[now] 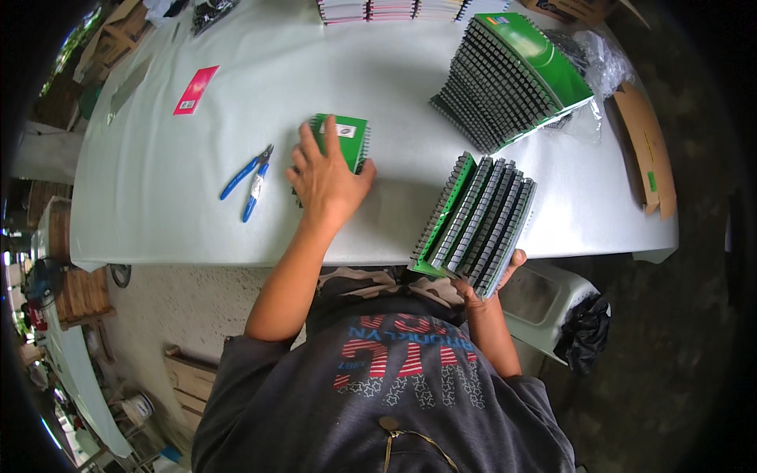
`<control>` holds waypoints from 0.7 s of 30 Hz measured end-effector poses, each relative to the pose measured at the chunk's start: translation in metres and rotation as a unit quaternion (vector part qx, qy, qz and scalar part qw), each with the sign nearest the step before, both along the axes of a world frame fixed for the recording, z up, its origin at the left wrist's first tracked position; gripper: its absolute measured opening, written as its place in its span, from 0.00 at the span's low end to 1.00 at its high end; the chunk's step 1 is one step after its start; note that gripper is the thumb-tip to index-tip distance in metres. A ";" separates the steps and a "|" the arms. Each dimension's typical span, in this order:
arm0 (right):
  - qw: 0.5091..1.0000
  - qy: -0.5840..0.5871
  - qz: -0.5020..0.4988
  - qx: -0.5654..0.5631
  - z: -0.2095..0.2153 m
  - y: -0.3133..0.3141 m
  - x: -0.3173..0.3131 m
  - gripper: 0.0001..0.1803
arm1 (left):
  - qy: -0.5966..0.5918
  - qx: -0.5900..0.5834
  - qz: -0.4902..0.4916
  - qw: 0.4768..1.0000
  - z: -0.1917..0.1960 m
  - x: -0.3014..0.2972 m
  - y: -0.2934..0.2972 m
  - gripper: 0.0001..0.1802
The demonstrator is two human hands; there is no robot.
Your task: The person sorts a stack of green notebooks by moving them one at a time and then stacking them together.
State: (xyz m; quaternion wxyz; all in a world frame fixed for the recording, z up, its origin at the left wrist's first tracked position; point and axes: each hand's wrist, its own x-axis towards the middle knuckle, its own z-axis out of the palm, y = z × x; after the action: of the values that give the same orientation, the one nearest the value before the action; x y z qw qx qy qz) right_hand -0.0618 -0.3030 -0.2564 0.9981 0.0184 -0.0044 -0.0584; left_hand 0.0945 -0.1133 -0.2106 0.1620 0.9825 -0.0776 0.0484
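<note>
My left hand point(327, 177) lies over a small green spiral notebook point(352, 140) with a pale label. Its fingers are spread across the cover, and the thumb rests by the right edge. Whether more notebooks lie under it, I cannot tell. At the table's front edge, my right hand point(495, 282) grips the lower end of a bundle of spiral notebooks point(482, 221). Their dark wire bindings face up in rows, and a green cover shows on the left side. Left of my left hand lie blue-handled cutting pliers point(251, 181), their jaws pointing away from me.
A tall leaning stack of green spiral notebooks point(512, 79) stands at the far right, beside clear plastic wrap point(603, 63) and a cardboard piece point(643, 150). A pink card point(195, 90) lies far left. More book stacks point(394, 9) line the back. A plastic chair point(544, 303) is below the right edge.
</note>
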 end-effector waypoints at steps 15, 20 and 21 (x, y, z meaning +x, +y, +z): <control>0.996 -0.041 0.082 0.019 0.013 0.015 0.041 0.44 | 0.153 -0.555 -0.124 0.808 0.084 -0.028 0.035 0.12; 0.992 -0.078 0.103 0.008 0.012 0.013 0.060 0.51 | -0.006 -0.613 -0.103 0.783 0.092 -0.022 0.037 0.13; 0.991 -0.073 0.106 -0.037 0.016 0.017 0.062 0.55 | -0.055 -0.581 -0.093 0.807 0.086 -0.024 0.033 0.13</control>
State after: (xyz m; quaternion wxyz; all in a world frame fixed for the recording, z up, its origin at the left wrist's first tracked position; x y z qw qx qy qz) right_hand 0.0004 -0.2858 -0.2404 0.9957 -0.0136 -0.0773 0.0499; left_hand 0.0701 -0.0806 -0.1247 0.7019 0.6884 -0.1348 0.1235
